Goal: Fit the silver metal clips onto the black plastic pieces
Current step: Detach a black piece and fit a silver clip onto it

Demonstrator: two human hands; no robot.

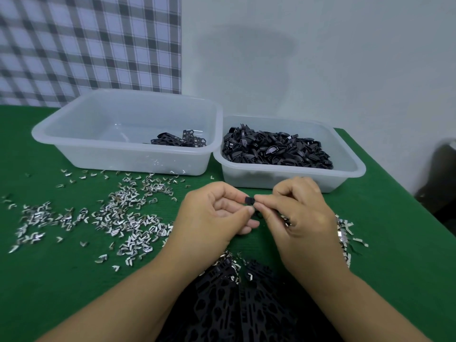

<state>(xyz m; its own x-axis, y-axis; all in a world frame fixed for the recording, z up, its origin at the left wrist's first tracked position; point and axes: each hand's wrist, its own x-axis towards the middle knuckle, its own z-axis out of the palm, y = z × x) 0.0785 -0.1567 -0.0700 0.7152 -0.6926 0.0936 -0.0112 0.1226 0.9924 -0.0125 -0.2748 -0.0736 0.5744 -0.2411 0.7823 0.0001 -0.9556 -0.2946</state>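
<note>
Even, soft indoor light, faint broad shadow on the white wall [246, 70]; silver clips [123, 218] glinting and slightly smeared, checked curtain [86, 45] bowed by wide-angle distortion, overall mild softness

The left hand [217, 213] and right hand [302, 213] are bare. The left forearm [133, 294] and right forearm [350, 292] are uncovered too, from the wrists to the lower edge of the view. The left thumbnail [251, 210] is cut short and plain. The fingers are fairly short and full. The backs of the hands are smooth, with light creases at the knuckles and wrists.
</note>
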